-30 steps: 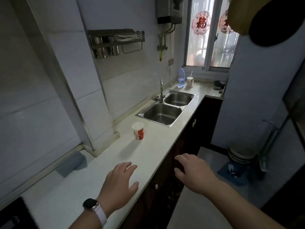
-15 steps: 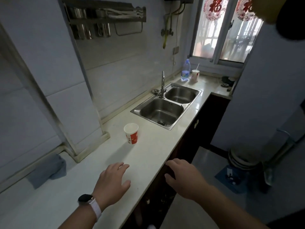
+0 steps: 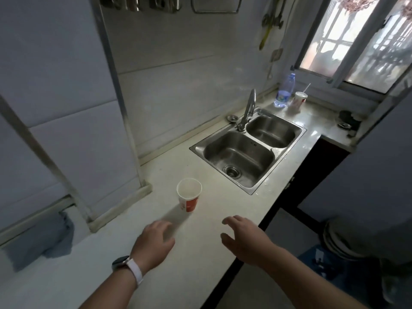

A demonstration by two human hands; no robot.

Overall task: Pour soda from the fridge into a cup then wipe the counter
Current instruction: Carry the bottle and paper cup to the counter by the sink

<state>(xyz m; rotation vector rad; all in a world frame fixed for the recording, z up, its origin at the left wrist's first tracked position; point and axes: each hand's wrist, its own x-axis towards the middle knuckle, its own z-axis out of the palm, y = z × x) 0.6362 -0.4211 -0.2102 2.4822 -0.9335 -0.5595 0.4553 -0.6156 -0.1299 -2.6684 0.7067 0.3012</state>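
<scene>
A blue cloth (image 3: 44,239) lies on the surface (image 3: 196,259), far to the left of the sink (image 3: 225,150) and against the wall. Closer to the sink comes the left hand (image 3: 153,244), with a watch (image 3: 124,266) on a white strap at its wrist. This hand is open. Its fingers are spread and a little bent, and it holds nothing. It hangs over the surface, and I cannot tell if it touches it.

Next is the cup (image 3: 189,197). It is a red and white paper cup, standing upright on the surface, just left of the sink and a bit nearer to the person. The cup is near the left hand but apart from it.

The right hand (image 3: 243,239) is in front of the sink, over the front edge of the surface. It is open too, fingers spread, holding nothing.

The sink is metal with two bowls, and a tap (image 3: 248,110) stands at its back edge. Behind the sink, to the right, a water bottle (image 3: 285,90) and a lidded cup (image 3: 298,100) with a straw stand side by side below the window (image 3: 356,41).
</scene>
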